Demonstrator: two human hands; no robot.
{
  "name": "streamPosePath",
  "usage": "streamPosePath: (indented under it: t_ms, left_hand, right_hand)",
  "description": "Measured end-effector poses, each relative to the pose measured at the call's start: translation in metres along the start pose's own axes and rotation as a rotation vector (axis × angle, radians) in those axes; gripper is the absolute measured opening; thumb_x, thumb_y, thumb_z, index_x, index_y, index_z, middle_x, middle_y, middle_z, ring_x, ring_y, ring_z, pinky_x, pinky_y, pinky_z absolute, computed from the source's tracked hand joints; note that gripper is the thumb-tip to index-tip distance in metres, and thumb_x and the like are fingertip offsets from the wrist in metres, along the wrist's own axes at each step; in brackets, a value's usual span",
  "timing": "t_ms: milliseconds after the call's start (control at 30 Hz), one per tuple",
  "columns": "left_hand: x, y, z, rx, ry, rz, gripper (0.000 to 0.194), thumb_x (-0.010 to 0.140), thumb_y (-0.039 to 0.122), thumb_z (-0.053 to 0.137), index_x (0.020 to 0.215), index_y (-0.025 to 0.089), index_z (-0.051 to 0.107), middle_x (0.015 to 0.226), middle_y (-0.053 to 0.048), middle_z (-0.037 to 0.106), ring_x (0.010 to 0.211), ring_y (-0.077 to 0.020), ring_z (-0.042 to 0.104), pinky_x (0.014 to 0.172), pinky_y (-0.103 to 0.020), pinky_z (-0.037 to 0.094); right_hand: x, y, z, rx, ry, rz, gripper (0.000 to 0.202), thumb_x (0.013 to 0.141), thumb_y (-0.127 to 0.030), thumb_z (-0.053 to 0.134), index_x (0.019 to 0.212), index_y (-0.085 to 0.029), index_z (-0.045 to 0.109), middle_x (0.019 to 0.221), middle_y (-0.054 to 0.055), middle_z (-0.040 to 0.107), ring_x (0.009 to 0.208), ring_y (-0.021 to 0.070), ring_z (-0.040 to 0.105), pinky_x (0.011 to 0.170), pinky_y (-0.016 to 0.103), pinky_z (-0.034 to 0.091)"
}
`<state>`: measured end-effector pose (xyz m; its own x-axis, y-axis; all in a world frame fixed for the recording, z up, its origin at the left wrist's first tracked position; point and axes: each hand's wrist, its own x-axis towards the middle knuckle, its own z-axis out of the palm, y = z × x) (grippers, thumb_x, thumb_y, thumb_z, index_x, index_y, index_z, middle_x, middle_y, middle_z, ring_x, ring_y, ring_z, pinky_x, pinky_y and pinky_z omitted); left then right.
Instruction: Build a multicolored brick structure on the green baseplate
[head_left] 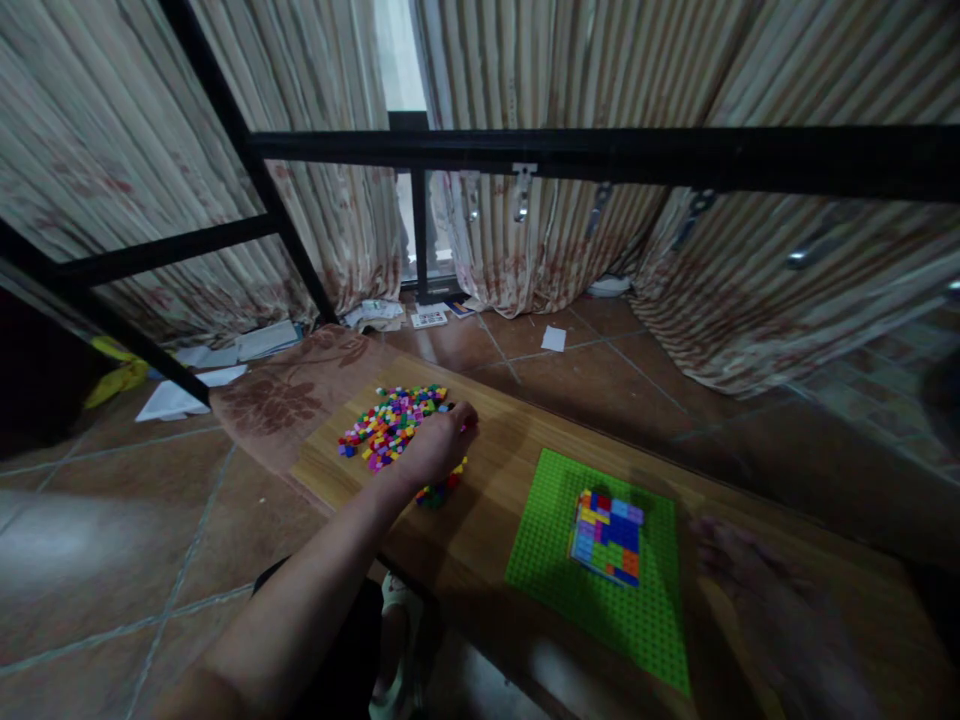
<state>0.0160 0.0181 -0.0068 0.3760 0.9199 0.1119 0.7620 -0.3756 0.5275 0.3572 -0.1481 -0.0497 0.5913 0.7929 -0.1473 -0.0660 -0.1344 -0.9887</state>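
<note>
My left hand (pixel 442 440) is over the right side of a pile of small coloured toy bricks (pixel 390 425) on a wooden board. Its fingers are curled together and point down; what they pinch, if anything, is hidden. To the right lies a green studded baseplate (pixel 547 560). A low rectangular block of many-coloured bricks (pixel 611 535) stands on it, its top a patchwork of blue, orange, green, purple and yellow. My right hand (pixel 742 560) is just right of the baseplate, apart from the block. It is dark and blurred, so its fingers do not show clearly.
The wooden tabletop (pixel 495 470) is long and narrow, with a brown patterned cloth (pixel 285 390) at its far left end. A black metal frame (pixel 600 155) crosses in front of striped curtains (pixel 570 80). Papers (pixel 187 393) lie on the tiled floor (pixel 150 520).
</note>
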Motion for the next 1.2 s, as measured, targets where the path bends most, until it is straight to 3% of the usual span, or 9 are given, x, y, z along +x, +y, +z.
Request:
streamPosePath:
  t_ms: [100,200,333,633,833,1000,1200]
  left_hand:
    - [-0.001,0.018,0.016,-0.534,0.003,0.028,0.008,0.086,0.023,0.055,0.087,0.016,0.057,0.078,-0.003,0.063,0.067,-0.0147,0.063,0.060,-0.024,0.049]
    - [-0.001,0.034,0.036,-0.991,-0.058,-0.038,0.023,0.077,0.032,0.070,0.086,0.015,0.059,0.078,-0.001,0.063,0.067,-0.0138,0.065,0.062,-0.025,0.053]
    - [-0.002,0.050,0.052,-1.216,-0.103,-0.103,0.030,0.073,0.039,0.075,0.085,0.014,0.063,0.080,-0.003,0.066,0.073,-0.0144,0.066,0.072,-0.028,0.054]
    - [-0.008,0.072,0.071,-1.080,-0.200,0.042,0.022,0.078,0.030,0.071,0.091,0.015,0.063,0.085,-0.004,0.068,0.078,-0.0134,0.063,0.075,-0.026,0.050]
    - [-0.011,0.082,0.079,-1.032,-0.254,0.043,0.022,0.077,0.026,0.070,0.094,0.015,0.063,0.089,-0.004,0.068,0.082,-0.0144,0.064,0.077,-0.026,0.051]
    - [-0.012,0.087,0.087,-0.888,-0.204,0.125,0.012,0.083,0.021,0.063,0.092,0.014,0.066,0.092,-0.006,0.067,0.083,-0.0142,0.064,0.078,-0.027,0.052]
    - [-0.009,0.096,0.095,-0.659,-0.120,0.194,0.018,0.085,0.020,0.061,0.100,0.019,0.071,0.100,-0.004,0.072,0.093,-0.0162,0.066,0.088,-0.029,0.052]
  right_hand:
    - [0.005,0.001,0.008,0.062,0.106,0.105,0.034,0.054,-0.047,0.084,0.077,-0.023,0.075,0.084,0.005,0.074,0.071,0.0185,0.066,0.059,0.029,0.056]
    - [0.001,-0.006,0.012,0.107,0.113,0.133,0.038,0.049,-0.046,0.087,0.075,-0.022,0.075,0.080,0.003,0.073,0.070,0.0148,0.064,0.059,0.024,0.054]
    - [-0.003,-0.013,0.016,0.111,0.110,0.148,0.041,0.046,-0.049,0.087,0.074,-0.022,0.075,0.078,0.002,0.072,0.067,0.0127,0.060,0.058,0.023,0.050]
    - [-0.009,-0.013,0.025,0.090,0.056,0.134,0.040,0.054,-0.052,0.083,0.077,-0.022,0.075,0.080,0.003,0.071,0.064,0.0130,0.056,0.058,0.025,0.045]
    - [-0.010,-0.012,0.026,0.085,0.051,0.112,0.039,0.056,-0.053,0.082,0.078,-0.021,0.075,0.081,0.004,0.071,0.063,0.0139,0.056,0.057,0.027,0.045]
    - [-0.010,-0.010,0.028,0.098,0.037,0.128,0.039,0.056,-0.053,0.083,0.078,-0.021,0.074,0.079,0.003,0.071,0.062,0.0129,0.056,0.058,0.026,0.045]
    - [-0.011,-0.006,0.030,0.028,0.003,0.097,0.041,0.062,-0.055,0.078,0.083,-0.020,0.075,0.084,0.006,0.073,0.067,0.0154,0.059,0.061,0.028,0.047]
